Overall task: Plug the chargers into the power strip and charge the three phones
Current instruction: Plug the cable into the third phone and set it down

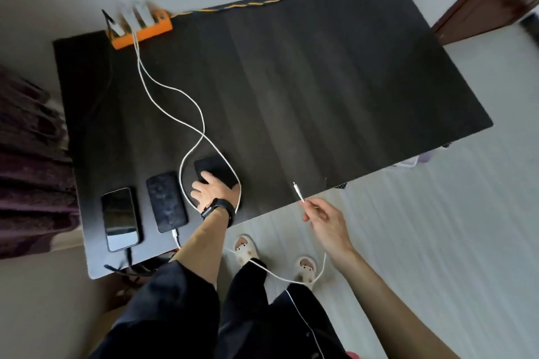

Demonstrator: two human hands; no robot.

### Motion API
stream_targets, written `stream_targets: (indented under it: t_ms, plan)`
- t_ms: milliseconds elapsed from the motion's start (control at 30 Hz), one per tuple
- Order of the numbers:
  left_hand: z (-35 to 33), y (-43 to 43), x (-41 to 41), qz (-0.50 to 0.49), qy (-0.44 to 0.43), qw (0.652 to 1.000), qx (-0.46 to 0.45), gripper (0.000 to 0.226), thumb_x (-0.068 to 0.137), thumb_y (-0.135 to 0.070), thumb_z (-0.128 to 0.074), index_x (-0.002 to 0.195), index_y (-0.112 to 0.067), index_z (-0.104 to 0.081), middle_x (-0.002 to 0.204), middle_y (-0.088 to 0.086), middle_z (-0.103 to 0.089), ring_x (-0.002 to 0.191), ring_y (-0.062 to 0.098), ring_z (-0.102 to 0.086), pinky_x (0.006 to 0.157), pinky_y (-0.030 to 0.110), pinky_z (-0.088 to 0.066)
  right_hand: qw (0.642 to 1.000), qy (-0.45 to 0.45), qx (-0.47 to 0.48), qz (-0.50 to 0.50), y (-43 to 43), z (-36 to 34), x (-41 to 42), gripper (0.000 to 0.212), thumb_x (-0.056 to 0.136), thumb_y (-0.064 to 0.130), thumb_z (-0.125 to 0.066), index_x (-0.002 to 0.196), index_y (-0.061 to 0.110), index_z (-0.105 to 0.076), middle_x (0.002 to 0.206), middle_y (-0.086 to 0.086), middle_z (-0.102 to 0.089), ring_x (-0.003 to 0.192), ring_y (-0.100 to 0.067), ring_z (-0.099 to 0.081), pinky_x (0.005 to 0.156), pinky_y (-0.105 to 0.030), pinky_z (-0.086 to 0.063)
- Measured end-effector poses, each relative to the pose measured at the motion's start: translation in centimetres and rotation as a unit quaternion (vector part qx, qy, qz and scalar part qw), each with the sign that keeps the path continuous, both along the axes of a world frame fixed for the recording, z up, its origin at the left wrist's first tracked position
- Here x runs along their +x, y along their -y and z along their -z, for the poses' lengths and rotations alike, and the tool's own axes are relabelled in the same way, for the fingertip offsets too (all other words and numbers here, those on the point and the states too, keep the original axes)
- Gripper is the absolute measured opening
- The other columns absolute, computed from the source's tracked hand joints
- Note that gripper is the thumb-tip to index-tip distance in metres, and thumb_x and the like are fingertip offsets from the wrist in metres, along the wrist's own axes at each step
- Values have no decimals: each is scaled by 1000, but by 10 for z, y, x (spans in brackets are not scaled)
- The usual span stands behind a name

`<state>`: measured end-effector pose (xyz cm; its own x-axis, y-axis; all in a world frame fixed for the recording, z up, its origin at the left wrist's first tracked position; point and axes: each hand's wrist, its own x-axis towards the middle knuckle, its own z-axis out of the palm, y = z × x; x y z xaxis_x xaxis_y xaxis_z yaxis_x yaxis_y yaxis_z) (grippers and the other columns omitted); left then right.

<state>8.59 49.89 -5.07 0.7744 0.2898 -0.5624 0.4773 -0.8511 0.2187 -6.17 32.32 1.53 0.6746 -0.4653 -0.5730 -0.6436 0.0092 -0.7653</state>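
Three phones are lying in a row near the front left edge of the dark worktop (320, 81); the left phone (122, 218) is sitting face up with a dark cable running off its near end; the middle phone (166, 202) is lying just beside it with a white plug (175, 234) in its near end; the right phone (214, 170) is sitting a little further back, partly covered by the left hand (210, 191); that hand is resting palm down on the phone's near end with fingers curled over its edge, a black band (218, 208) on the wrist; the right hand (322, 220) is hovering off the front edge of the worktop, pinching a white cable (303, 280) between thumb and fingers, its connector (298, 191) pointing up and free of any phone; the cable is sagging below the hand in front of the person's legs; at the far left corner an orange power strip (143, 33) is carrying white chargers (135, 13), blurred, and two white leads (175, 108) are running from it, crossing, and looping around the right phone and the left hand.
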Motion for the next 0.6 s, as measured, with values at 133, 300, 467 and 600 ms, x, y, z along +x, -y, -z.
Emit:
stream_targets:
  t_ms: [133,300,467,600]
  plan:
    - [4,-2,-1,36,-4,999,22,106,75,-48,-76,153,-9,-14,140,25,-29,127,44,-33,110,45,-28,1000,-10,13,18,-5,0,-6,13,97,25,-62,90,20,-71,70,6,-69,67,-9,-59,69,-30,-49]
    - [-17,-14,15,-24,-44,999,8,118,62,-58,-80,150,-12,-17,144,27,-32,132,44,-31,109,50,-31,999,-35,0,13,0,-1,-2,12,96,24,-61,89,20,-71,70,7,-69,69,-9,-58,67,-26,-44]
    - [-35,-41,32,-175,-65,970,-155,132,36,-58,-86,141,0,-32,132,19,-54,118,38,-56,102,44,-46,999,-3,-34,-27,4,-12,7,13,96,35,-60,91,29,-71,83,6,-71,74,-9,-59,61,-9,-41]
    - [-75,-59,17,-336,-26,852,-401,69,48,-46,-93,100,-11,-66,85,2,-70,75,18,-66,65,32,-54,996,55,-32,-59,2,-33,15,14,97,34,-61,94,30,-74,94,4,-73,80,-6,-59,66,-6,-40]
